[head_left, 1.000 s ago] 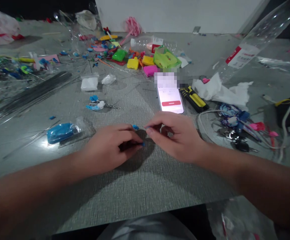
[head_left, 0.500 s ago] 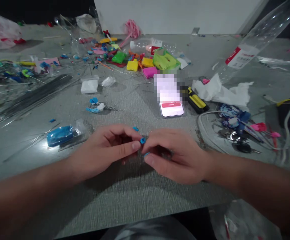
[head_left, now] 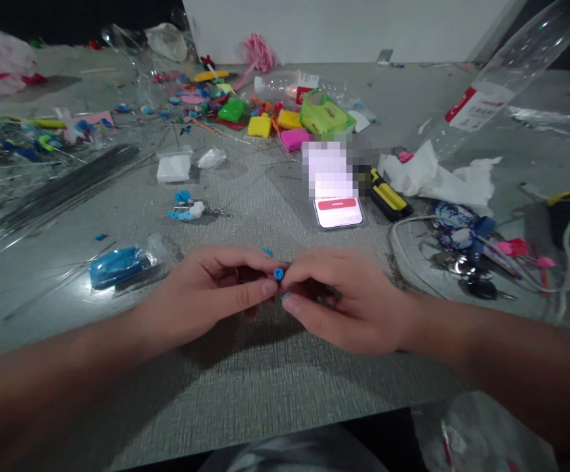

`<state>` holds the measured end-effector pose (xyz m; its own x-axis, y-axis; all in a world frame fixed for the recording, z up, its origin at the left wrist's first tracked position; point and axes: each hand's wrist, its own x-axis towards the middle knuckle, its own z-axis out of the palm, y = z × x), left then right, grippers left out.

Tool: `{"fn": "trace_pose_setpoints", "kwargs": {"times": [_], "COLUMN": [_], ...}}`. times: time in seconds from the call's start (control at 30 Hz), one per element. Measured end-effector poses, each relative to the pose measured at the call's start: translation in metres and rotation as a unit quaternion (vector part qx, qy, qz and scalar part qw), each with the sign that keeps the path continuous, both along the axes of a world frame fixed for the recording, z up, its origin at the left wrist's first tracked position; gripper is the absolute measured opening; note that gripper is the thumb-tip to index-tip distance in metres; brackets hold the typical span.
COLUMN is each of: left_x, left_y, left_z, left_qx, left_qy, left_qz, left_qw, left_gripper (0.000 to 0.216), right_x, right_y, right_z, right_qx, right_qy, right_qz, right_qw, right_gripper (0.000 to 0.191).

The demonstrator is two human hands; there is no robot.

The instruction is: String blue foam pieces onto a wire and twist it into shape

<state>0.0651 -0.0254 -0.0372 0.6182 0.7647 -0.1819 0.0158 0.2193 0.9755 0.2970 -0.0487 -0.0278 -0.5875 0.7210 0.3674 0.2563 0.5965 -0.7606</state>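
My left hand (head_left: 213,292) and my right hand (head_left: 344,298) meet fingertip to fingertip just above the grey textured table (head_left: 265,373). Between them sits a small rolled piece of blue clay (head_left: 279,273), pinched by both hands. Both hands have their fingers curled and pressed together. A tiny blue clay crumb (head_left: 267,251) lies on the table just behind the hands. A bag of blue clay (head_left: 115,265) lies to the left of my left hand.
A phone (head_left: 338,203) with a lit screen lies behind the hands, beside a yellow-black tool (head_left: 387,196). White tissue (head_left: 437,177), keys and cords (head_left: 466,249) sit right. Coloured clay packs (head_left: 289,121), thin wires (head_left: 53,190) and a plastic bottle (head_left: 501,78) lie farther back.
My hands rose from the table and came together; the blue clay piece is now pinched between both sets of fingertips. In the last half second they barely moved.
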Motion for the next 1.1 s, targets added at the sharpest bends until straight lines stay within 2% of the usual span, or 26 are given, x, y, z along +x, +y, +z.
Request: {"fn": "trace_pose_setpoints", "kwargs": {"times": [0.33, 0.53, 0.73, 1.1], "left_x": [0.0009, -0.0006, 0.0000, 0.0007], "left_y": [0.0007, -0.0007, -0.0027, -0.0003], "left_z": [-0.0013, -0.0030, -0.0007, 0.0007], "left_qx": [0.033, 0.027, 0.024, 0.026], "left_qy": [0.027, 0.014, 0.016, 0.023], "left_qz": [0.027, 0.036, 0.019, 0.009], "left_qw": [0.999, 0.999, 0.999, 0.999], "left_gripper": [0.008, 0.009, 0.007, 0.008], "right_x": [-0.0006, 0.0006, -0.0003, -0.0004], "right_y": [0.0018, 0.0032, 0.0023, 0.0032], "right_z": [-0.0007, -0.0004, 0.0006, -0.0017], "right_qx": [-0.029, 0.014, 0.064, 0.060], "right_qy": [-0.002, -0.011, -0.049, -0.064], "right_qz": [-0.016, -0.015, -0.033, -0.030], "right_qw": [0.999, 1.000, 0.996, 0.996], "right_gripper": [0.010, 0.009, 0.022, 0.023]}}
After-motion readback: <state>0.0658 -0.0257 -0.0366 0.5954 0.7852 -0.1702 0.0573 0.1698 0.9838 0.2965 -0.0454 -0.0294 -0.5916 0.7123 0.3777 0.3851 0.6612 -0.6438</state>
